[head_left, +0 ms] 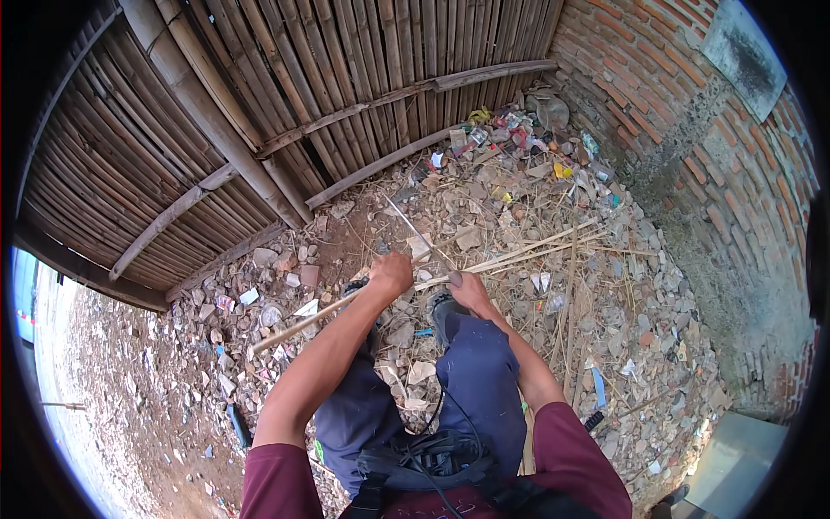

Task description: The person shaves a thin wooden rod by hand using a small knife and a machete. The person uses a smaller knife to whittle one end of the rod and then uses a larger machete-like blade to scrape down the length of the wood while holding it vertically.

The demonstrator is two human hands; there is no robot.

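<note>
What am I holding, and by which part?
Your left hand grips a pale stick partway along its length. Your right hand appears to hold a long thin blade by its near end.

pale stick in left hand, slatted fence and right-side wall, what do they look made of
Pale stick: probably bamboo or cane, smooth-looking, by its straw colour and slenderness. Slatted fence: likely bamboo, weathered brown, given its round poles. Wall: rough red brick, from its courses.

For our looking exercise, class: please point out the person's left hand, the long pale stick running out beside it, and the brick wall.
Left hand (392, 272): head view, on the back of the hand.
Long pale stick (304, 323): head view, on its length left of the hand.
Brick wall (647, 76): head view, on its upper brickwork.
</note>
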